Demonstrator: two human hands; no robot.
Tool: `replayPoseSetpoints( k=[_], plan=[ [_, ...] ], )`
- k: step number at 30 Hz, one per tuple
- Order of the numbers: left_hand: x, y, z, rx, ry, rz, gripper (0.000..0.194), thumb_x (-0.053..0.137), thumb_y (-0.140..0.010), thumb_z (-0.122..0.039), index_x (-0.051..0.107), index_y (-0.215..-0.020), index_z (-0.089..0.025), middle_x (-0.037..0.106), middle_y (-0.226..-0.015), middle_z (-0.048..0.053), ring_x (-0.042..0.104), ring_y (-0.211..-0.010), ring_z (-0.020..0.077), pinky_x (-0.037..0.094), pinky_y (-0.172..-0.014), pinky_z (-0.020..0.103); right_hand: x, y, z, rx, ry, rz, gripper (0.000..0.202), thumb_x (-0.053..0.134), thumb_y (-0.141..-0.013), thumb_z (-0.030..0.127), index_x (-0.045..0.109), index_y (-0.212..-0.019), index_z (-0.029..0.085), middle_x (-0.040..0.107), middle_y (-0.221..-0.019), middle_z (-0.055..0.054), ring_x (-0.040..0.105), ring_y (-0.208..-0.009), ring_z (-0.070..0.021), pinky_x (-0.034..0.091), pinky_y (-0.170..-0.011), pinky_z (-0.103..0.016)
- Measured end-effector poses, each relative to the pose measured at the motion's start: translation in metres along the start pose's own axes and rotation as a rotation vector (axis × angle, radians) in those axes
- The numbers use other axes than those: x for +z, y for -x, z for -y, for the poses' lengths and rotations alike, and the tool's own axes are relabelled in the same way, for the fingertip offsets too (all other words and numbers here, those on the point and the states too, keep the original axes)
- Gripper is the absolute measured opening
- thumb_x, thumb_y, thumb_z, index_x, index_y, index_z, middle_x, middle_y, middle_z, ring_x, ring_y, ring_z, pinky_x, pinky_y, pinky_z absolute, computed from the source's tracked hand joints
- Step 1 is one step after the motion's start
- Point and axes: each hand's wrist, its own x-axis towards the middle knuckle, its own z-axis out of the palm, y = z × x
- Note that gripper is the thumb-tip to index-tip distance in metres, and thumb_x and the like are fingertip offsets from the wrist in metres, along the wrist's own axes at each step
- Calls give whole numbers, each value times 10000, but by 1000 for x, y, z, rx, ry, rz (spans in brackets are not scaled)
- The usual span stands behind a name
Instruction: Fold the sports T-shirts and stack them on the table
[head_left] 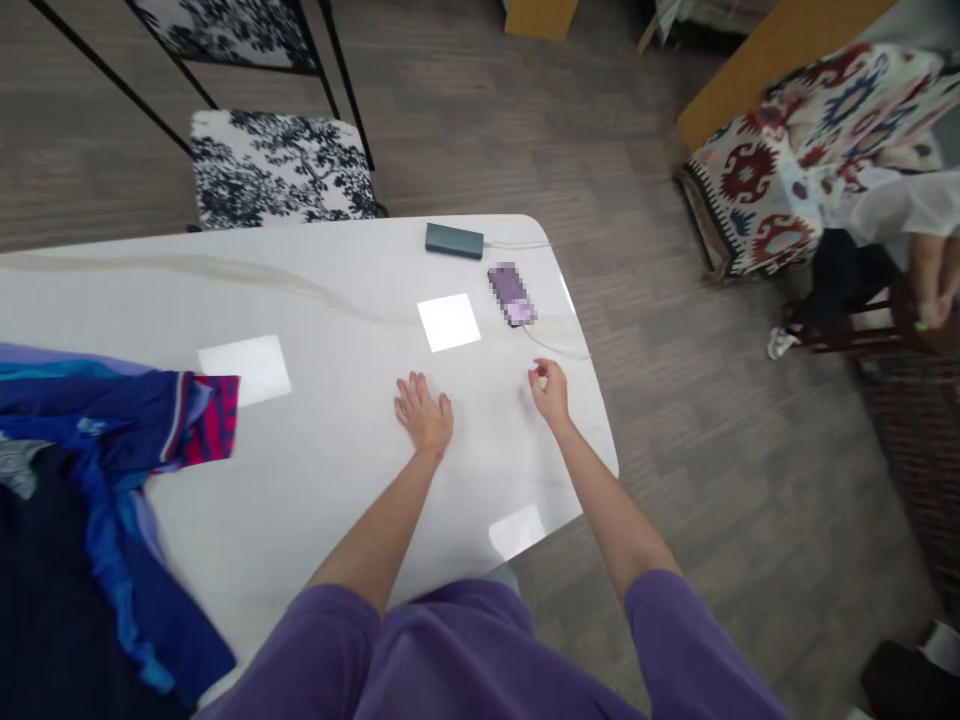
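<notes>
The left hand (427, 422) has fingers apart over the table (300, 480); the right hand (553, 398) curls, fingertip contact unclear, a phone (511, 293) beyond its fingers.

We've got a beige-veined white tabletop (330, 440), navy and bright-blue clothes (139, 415), one red-and-purple patterned cloth (217, 420), dark teal box (454, 241), purple phone (511, 290), white chair seat (281, 170) with navy tree print.
</notes>
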Motion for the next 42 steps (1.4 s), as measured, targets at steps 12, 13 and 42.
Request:
replayPoseSetpoints(
  k=[12, 13, 42],
  plan=[
    [57, -24, -11, -31, -227, -85, 875, 573, -1047, -493, 333, -1784, -86, 357, -1817, 269, 154, -1763, 423, 111, -1387, 674, 77, -171, -70, -88, 204, -178, 722, 648, -1012, 655, 569, -1612, 260, 561, -1457, -197, 548, -1359, -403, 444, -1168, -609],
    [58, -25, -11, -33, -236, -85, 879, 575, -1043, -497, 337, -1782, -84, 361, -1815, 271, 158, -1761, 427, 114, -1385, 676, 77, -172, -71, -79, 198, -170, 716, 650, -1009, 652, 582, -1608, 265, 555, -1467, -197, 551, -1351, -405, 441, -1167, -616],
    [61, -29, 3, -8, -192, -101, 900, 633, -1023, -464, 335, -1785, -91, 380, -1807, 265, 197, -1742, 471, 136, -1369, 717, 78, -175, -46, -95, 417, -48, 1012, 657, -939, 824, 442, -1698, 189, 611, -1314, -200, 569, -1178, -406, 479, -1058, -611]
  ],
)
